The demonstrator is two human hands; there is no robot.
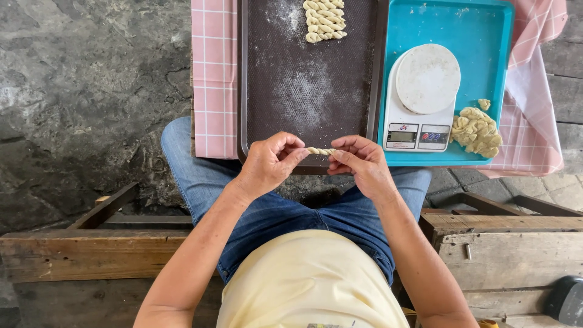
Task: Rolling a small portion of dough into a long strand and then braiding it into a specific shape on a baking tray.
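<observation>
Seen from above, a seated person in blue jeans and a pale yellow top held a short twisted rope of dough (320,150) between both hands, just over the near edge of a dark brown tray (261,91). The left hand (269,163) pinched the left end of the twist between thumb and fingertips, with the other fingers curled in. The right hand (358,159) pinched the right end in the same way, knuckles bent. The two hands were close together, with only the small twist showing between them. The brown tray lay on a pink checked cloth (214,79) and was dusted with patches of white flour. At the far end of the tray lay a neat cluster of finished dough twists (325,20), packed side by side. Just to the right of the brown tray sat a turquoise tray (480,36). On it stood a small white kitchen scale (419,97) with a round white platform and a small display facing the person. Beside the scale, at the turquoise tray's right near corner, lay a lumpy pile of raw dough pieces (477,130). Below and around the person's knees were rough wooden beams (91,252) and grey stone ground (85,91).
</observation>
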